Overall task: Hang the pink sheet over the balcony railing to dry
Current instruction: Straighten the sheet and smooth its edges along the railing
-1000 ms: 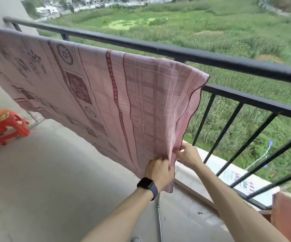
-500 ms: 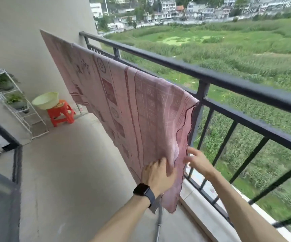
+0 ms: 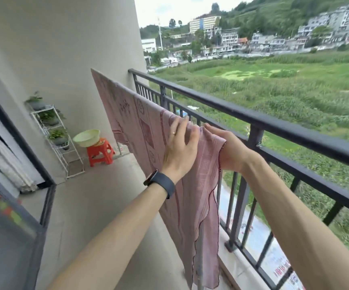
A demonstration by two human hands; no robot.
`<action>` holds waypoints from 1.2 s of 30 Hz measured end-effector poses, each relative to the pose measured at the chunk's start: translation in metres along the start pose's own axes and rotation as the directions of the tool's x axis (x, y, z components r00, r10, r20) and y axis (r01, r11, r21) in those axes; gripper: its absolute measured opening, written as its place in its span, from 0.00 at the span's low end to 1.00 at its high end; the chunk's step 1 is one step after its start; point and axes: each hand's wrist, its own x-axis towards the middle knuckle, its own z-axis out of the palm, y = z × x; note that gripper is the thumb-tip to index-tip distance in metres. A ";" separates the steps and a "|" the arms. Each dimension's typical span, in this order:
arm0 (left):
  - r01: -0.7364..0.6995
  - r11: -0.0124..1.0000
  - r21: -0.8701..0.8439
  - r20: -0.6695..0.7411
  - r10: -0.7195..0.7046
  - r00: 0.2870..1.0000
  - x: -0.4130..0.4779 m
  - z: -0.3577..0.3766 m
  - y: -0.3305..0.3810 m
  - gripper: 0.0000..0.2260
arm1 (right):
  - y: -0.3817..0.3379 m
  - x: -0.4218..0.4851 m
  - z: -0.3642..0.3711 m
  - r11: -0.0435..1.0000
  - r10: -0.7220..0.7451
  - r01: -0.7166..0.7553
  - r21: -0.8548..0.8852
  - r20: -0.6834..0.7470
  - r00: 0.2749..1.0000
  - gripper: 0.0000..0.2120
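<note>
My left hand (image 3: 179,151) presses the pink sheet (image 3: 192,206), fingers straight. My right hand (image 3: 232,153) sits under its near corner; I cannot tell its grip.

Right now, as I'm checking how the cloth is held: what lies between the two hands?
Only the pink sheet: a bunched strip of its top edge spans from left hand to right hand, in the head view.

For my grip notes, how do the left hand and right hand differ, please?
The left hand lies flat, fingers spread, on the pink sheet; the right hand is partly tucked under its end edge. The left hand wears a ring; the right hand shows none. Both touch the sheet's top.
</note>
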 end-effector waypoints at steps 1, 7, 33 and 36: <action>0.000 1.000 0.000 0.002 0.000 1.000 0.000 0.004 -0.002 0.25 | -0.004 0.005 0.004 0.999 0.021 -0.021 -0.036 -0.005 1.000 0.21; -0.035 0.998 -0.053 -0.124 0.029 0.992 -0.020 0.014 -0.010 0.31 | -0.005 0.023 0.002 0.990 -0.028 0.024 -0.137 -0.024 0.999 0.25; -0.197 0.740 0.643 0.093 0.180 0.979 -0.125 0.064 -0.046 0.09 | 0.175 -0.032 -0.071 0.463 -0.415 -0.108 -0.880 -0.323 0.851 0.11; -0.214 0.793 0.570 0.129 0.171 0.977 -0.120 0.057 -0.054 0.09 | 0.184 -0.037 -0.070 0.473 -0.419 -0.094 -0.876 -0.318 0.850 0.04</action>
